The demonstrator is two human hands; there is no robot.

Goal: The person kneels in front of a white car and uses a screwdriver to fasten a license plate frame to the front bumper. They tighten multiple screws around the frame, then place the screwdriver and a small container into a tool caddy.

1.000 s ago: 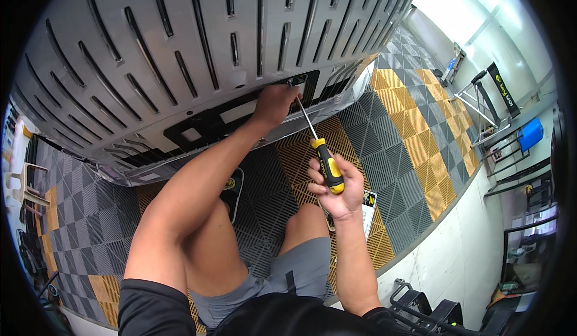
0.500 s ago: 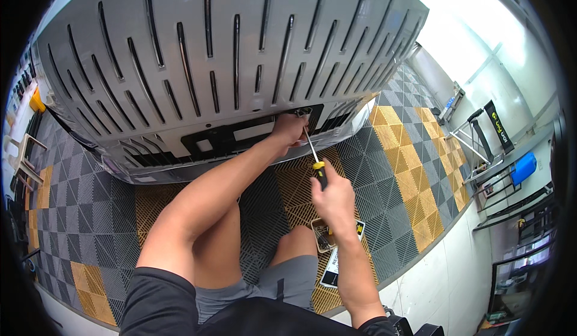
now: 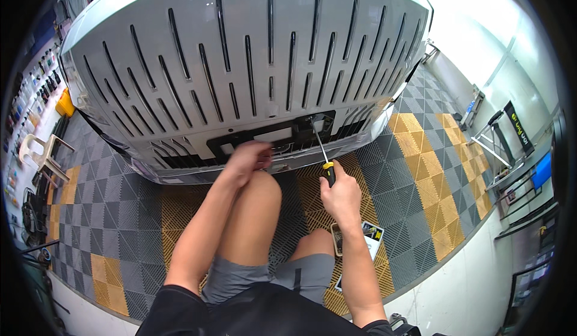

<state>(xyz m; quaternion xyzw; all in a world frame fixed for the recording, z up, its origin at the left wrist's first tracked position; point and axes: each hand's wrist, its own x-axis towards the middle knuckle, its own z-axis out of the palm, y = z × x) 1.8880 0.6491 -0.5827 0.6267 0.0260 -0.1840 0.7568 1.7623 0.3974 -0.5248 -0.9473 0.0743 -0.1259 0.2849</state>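
Note:
My right hand [image 3: 342,196] is closed round the handle of a black-and-yellow screwdriver [image 3: 329,172]. Its long metal shaft slants up to the right part of a black plate frame [image 3: 303,133], low on the back of a light grey vehicle [image 3: 180,99] with rows of upright dark slots. Just above my raised knee, my left hand [image 3: 247,160] hovers near the left half of the frame. Motion smears its fingers, so whether anything is in them cannot be made out.
Beside my right forearm, a small tray [image 3: 337,240] of parts lies on the tiled floor [image 3: 415,180], with a white-and-black flat packet [image 3: 374,235] next to it. A pale plastic chair [image 3: 42,157] stands at left; a metal folding frame [image 3: 490,138] is at right.
My left hand has come away from the right part of the frame, moving left and down toward my knee. The screwdriver stays in my right hand, against the frame. The view has shifted.

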